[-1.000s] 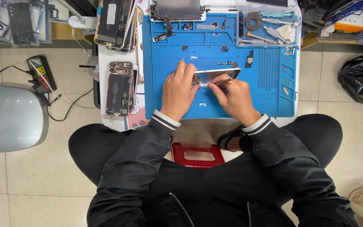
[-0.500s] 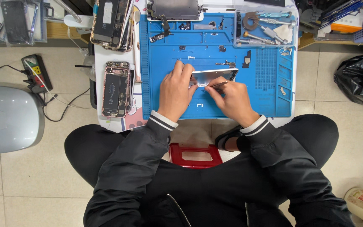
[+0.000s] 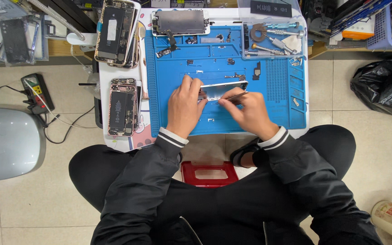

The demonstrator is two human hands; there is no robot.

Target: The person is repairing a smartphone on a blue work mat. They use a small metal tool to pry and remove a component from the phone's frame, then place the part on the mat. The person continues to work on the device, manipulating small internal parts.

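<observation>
A silver phone housing (image 3: 225,88) lies on the blue work mat (image 3: 277,102) in the middle of the small white table. My left hand (image 3: 184,106) grips the housing's left end with thumb and fingers. My right hand (image 3: 248,112) pinches thin metal tweezers (image 3: 233,95), whose tips rest against the housing's near edge. Small screws and tiny parts lie scattered on the mat above the housing.
Two opened phones (image 3: 122,106) (image 3: 115,31) lie left of the mat. A detached screen (image 3: 180,22) and a clear tool tray (image 3: 273,38) sit at the far edge. A red stool (image 3: 209,173), a grey dome (image 3: 5,143), a power strip (image 3: 36,93) and a black bag (image 3: 384,86) surround the table.
Both hands stay on the housing. My right hand and the tweezers have shifted slightly along its near edge; the view has drifted a little.
</observation>
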